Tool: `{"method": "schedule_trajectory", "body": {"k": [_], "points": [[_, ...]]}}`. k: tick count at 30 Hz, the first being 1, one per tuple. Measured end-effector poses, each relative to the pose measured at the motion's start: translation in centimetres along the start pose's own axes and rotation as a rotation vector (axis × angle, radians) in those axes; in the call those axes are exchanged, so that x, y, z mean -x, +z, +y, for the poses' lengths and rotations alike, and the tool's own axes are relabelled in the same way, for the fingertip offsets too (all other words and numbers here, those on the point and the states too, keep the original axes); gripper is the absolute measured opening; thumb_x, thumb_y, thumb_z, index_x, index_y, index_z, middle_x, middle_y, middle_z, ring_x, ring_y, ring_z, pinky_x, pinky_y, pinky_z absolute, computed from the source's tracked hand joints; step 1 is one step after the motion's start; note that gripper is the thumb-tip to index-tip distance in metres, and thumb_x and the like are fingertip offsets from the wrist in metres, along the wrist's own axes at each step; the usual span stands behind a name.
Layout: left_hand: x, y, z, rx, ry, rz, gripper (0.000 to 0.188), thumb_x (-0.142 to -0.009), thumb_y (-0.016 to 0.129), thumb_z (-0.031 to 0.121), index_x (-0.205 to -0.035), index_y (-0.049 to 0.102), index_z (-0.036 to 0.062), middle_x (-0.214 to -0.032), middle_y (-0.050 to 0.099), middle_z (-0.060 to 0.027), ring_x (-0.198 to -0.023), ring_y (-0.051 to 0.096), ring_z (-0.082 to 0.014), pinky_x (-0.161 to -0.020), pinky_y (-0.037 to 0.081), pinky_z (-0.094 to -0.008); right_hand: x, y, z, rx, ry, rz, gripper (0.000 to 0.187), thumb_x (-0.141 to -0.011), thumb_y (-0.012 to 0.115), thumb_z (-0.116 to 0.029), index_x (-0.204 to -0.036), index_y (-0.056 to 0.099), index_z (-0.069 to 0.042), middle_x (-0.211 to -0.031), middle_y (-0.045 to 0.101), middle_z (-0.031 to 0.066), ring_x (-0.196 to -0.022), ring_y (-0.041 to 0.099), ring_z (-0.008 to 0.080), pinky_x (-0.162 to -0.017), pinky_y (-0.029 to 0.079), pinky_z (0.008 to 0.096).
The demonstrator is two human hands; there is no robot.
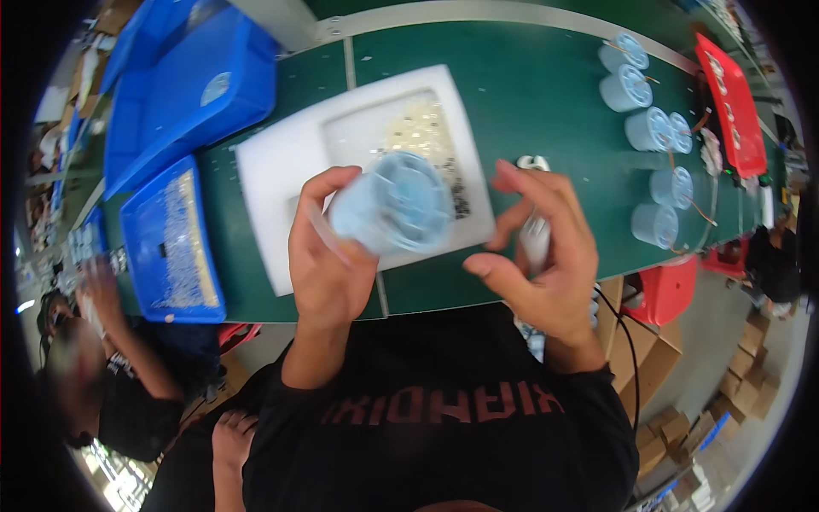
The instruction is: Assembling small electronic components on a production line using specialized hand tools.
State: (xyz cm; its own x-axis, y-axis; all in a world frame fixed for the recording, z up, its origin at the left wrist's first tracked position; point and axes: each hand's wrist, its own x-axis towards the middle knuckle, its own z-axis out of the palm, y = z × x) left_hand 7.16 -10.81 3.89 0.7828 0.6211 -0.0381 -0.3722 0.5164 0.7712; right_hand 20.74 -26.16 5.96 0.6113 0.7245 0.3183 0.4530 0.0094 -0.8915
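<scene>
Left hand (328, 260) wrapped around a pale blue round cup (392, 203), grip pinching its side, cup blurry, tipped open-end up toward the camera, held above the white tray (281, 171). Right hand (546, 256) just beside the cup, not touching, fingers spread, curled round a white stick-shaped thing (535, 239). More cups (655, 224) lined up far right on the green tabletop (529, 94).

The pale blue round part (394, 203) in the left hand (328, 260) is motion-blurred, so its inner detail cannot be read, and it hides the middle of the white foam tray (281, 162). The right hand (546, 252) covers most of a white tool (535, 239). The small pieces in the blue bin (136, 256) are too fine to identify.
</scene>
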Motion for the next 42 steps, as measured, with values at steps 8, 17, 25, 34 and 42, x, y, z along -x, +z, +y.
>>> {"method": "schedule_trajectory", "body": {"k": [8, 17, 25, 34, 42], "points": [[0.1, -3.2, 1.7, 0.127, 0.022, 0.141, 0.060, -0.092, 0.038, 0.039, -0.135, 0.041, -0.0026, -0.116, 0.053, -0.0221, -0.101, 0.055, -0.0266, -0.076, 0.043, -0.0357, -0.3, 3.4, -1.3, -0.030, -0.059, -0.216, 0.042, -0.075, 0.066, 0.006, -0.115, 0.065, -0.003, -0.088, 0.057, 0.0092, -0.075, 0.058, 0.0191, -0.064, 0.048, 0.0274], [0.6, -3.6, 1.3, 0.075, 0.081, 0.084, 0.059, -0.089, 0.037, 0.037, -0.128, 0.045, -0.0064, -0.108, 0.059, -0.0207, -0.100, 0.058, -0.0263, -0.088, 0.046, -0.0362, -0.1, 5.3, -1.0, -0.069, -0.133, -0.200, 0.042, -0.074, 0.067, 0.006, -0.115, 0.065, -0.005, -0.091, 0.057, 0.0090, -0.071, 0.059, 0.0193, -0.060, 0.051, 0.0290], [0.7, -3.3, 1.1, 0.040, 0.122, 0.082, 0.057, -0.091, 0.034, 0.035, -0.128, 0.045, -0.0070, -0.107, 0.059, -0.0208, -0.098, 0.058, -0.0256, -0.086, 0.046, -0.0355, 0.0, 4.9, -1.3, -0.020, -0.102, -0.219, 0.044, -0.074, 0.065, 0.009, -0.116, 0.066, -0.006, -0.090, 0.057, 0.0095, -0.072, 0.059, 0.0198, -0.062, 0.050, 0.0283], [0.9, -3.2, 1.9, -0.547, 0.210, 0.132, 0.057, -0.084, 0.045, 0.036, -0.124, 0.046, -0.0051, -0.103, 0.060, -0.0164, -0.097, 0.058, -0.0231, -0.086, 0.045, -0.0337, -0.2, 5.4, -0.5, 0.473, -0.656, -0.085, 0.042, -0.068, 0.064, -0.010, -0.109, 0.063, 0.001, -0.095, 0.054, 0.0103, -0.076, 0.056, 0.0255, -0.056, 0.049, 0.0301], [-2.0, -3.2, 3.9, -0.868, 0.360, 0.224, 0.041, -0.095, 0.043, 0.032, -0.110, 0.054, -0.0042, -0.096, 0.060, -0.0159, -0.085, 0.060, -0.0210, -0.075, 0.049, -0.0297, -2.1, 7.3, -1.0, 0.303, -0.342, -0.263, 0.036, -0.073, 0.068, -0.006, -0.109, 0.066, -0.005, -0.095, 0.060, 0.0065, -0.062, 0.057, 0.0183, -0.050, 0.046, 0.0279]]}}
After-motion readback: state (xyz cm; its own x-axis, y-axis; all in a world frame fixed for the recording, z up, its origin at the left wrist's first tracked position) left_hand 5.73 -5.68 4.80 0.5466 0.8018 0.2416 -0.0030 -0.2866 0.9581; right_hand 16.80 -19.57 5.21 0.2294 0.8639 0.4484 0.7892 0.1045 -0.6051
